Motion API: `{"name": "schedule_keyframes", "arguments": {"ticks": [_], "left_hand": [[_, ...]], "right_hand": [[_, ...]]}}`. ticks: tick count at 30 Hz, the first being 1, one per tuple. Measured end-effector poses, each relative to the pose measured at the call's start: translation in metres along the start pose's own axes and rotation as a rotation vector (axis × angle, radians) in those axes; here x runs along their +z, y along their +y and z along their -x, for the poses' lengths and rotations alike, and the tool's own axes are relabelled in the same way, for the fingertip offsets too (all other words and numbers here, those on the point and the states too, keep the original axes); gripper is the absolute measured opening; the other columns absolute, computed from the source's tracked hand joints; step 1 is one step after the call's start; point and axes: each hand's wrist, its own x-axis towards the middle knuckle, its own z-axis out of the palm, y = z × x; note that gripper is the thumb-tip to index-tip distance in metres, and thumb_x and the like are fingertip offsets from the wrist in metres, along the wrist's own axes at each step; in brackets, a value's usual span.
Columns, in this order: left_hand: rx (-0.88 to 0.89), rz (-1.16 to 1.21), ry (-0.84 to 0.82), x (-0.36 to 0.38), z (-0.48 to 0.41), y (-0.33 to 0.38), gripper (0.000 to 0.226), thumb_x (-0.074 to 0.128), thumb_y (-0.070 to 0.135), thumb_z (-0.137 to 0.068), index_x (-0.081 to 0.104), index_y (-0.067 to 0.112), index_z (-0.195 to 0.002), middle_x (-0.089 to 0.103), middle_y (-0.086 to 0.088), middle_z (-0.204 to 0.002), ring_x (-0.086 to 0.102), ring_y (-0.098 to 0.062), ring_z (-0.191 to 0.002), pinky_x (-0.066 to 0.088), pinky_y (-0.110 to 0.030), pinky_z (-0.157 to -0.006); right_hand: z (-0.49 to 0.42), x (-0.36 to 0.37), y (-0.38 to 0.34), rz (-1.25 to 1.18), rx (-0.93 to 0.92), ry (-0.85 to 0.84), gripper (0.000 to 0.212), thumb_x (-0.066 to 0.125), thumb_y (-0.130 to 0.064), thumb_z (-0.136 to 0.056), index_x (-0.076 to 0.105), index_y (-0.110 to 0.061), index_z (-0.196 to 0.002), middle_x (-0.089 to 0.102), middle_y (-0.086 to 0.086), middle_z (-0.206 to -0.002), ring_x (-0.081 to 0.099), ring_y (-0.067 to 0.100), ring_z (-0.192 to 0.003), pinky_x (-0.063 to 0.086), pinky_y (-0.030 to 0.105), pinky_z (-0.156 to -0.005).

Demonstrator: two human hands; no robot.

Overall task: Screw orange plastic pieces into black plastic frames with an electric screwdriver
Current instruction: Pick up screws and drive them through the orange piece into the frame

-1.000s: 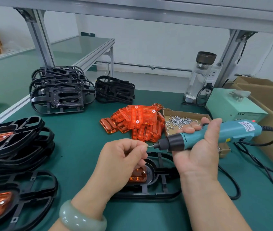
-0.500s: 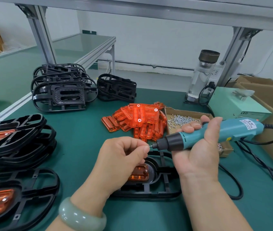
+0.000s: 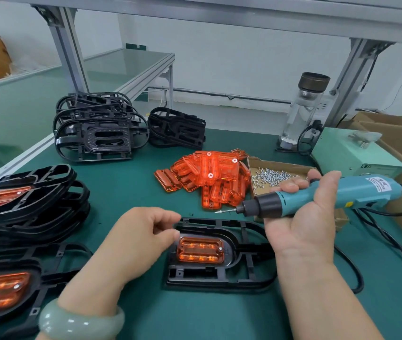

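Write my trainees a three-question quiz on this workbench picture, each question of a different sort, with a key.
1. True or false: the right hand holds the electric screwdriver.
2. The loose screws lie in: A) a cardboard box; B) a glass bottle; C) a metal bowl.
3. Fill in: the piece seated in the black frame between the hands is coloured ____.
Key: 1 true; 2 A; 3 orange.
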Motion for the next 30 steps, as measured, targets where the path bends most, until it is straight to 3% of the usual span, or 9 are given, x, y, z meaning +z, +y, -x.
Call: {"name": "schedule_keyframes", "arguments": {"ticks": [3,7,11,16,20,25,30], "left_hand": [[0.004,-0.089,-0.081,0.003,-0.001,-0.002,0.028,0.077,0.024,-0.076,0.070,0.034,-0.101,0.060,0.022,-0.074,0.056,0.012,-0.069,0.037,-0.002,-0.062],[0.013,-0.146,-0.171,0.004,-0.003,-0.005,0.039,0.077,0.028,-0.076,0.066,0.037,-0.112,0.056,0.017,-0.095,0.054,0.003,-0.088,0.041,-0.016,-0.083],[0.009,-0.202,-0.226,0.002,-0.003,-0.008,0.042,0.078,0.037,-0.073,0.064,0.041,-0.113,0.050,0.018,-0.102,0.052,-0.005,-0.101,0.039,-0.024,-0.096],[0.030,-0.185,-0.281,0.001,-0.002,-0.009,0.046,0.080,0.037,-0.071,0.063,0.040,-0.114,0.049,0.020,-0.100,0.051,0.000,-0.096,0.037,-0.018,-0.088],[0.072,-0.158,-0.259,0.013,-0.002,-0.003,0.045,0.081,0.038,-0.069,0.065,0.039,-0.111,0.050,0.018,-0.100,0.050,-0.001,-0.096,0.039,-0.020,-0.089],[0.109,-0.138,-0.246,0.019,0.001,-0.002,0.034,0.081,0.046,-0.064,0.062,0.053,-0.092,0.046,0.020,-0.100,0.046,-0.002,-0.099,0.038,-0.022,-0.087],[0.122,-0.174,-0.252,0.017,-0.001,-0.006,0.034,0.079,0.047,-0.066,0.065,0.051,-0.097,0.045,0.022,-0.099,0.042,-0.002,-0.099,0.032,-0.020,-0.082]], "right_hand": [[0.000,0.000,0.000,0.004,0.000,0.004,0.022,0.062,-0.045,-0.087,0.053,-0.025,-0.086,0.049,-0.012,-0.062,0.049,0.004,-0.051,0.045,0.017,-0.056],[-0.001,-0.001,0.000,0.028,0.009,0.008,0.022,0.060,-0.046,-0.090,0.053,-0.026,-0.086,0.050,-0.012,-0.063,0.049,0.004,-0.051,0.046,0.017,-0.054],[0.000,-0.001,0.003,0.048,0.020,-0.008,0.022,0.062,-0.045,-0.087,0.053,-0.025,-0.088,0.050,-0.011,-0.061,0.050,0.005,-0.050,0.046,0.016,-0.054],[0.002,0.000,0.006,0.060,0.038,-0.048,0.028,0.067,-0.044,-0.076,0.053,-0.024,-0.089,0.051,-0.009,-0.062,0.049,0.005,-0.051,0.047,0.018,-0.056],[0.006,0.001,0.011,0.123,0.041,-0.062,0.032,0.070,-0.043,-0.069,0.054,-0.022,-0.086,0.051,-0.008,-0.059,0.049,0.006,-0.048,0.046,0.017,-0.054],[0.011,0.000,0.016,0.229,0.032,-0.109,0.020,0.068,-0.043,-0.071,0.063,-0.025,-0.062,0.051,-0.006,-0.059,0.049,0.007,-0.047,0.045,0.018,-0.052],[0.011,-0.002,0.022,0.309,-0.006,-0.120,0.021,0.062,-0.035,-0.090,0.051,-0.019,-0.084,0.051,-0.005,-0.060,0.048,0.008,-0.048,0.045,0.020,-0.052]]}}
